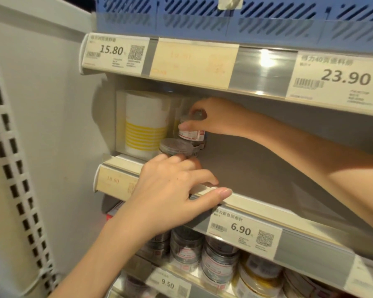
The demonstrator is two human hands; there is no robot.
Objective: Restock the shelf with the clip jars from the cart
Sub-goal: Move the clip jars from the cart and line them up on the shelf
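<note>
Now right hand (213, 119) gripping clip jar (192, 131), stacking it at shelf (256, 168) back; left hand (174, 190) relaxed, fingertips touching front jar (175, 147); next probably needing gentle release, then another jar.

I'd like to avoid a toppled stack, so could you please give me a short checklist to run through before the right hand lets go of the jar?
1. Right hand has a firm grip on the upper clip jar: ok.
2. Upper clip jar sits squarely on the jars under it: cannot tell, contact is hidden.
3. Front clip jar upright, lid on: ok.
4. Left hand steadies from the shelf edge, holding nothing: ok.
5. Bare shelf space to the right for more jars: ok.
6. Clearance from the yellow-striped box: cannot tell.
</note>
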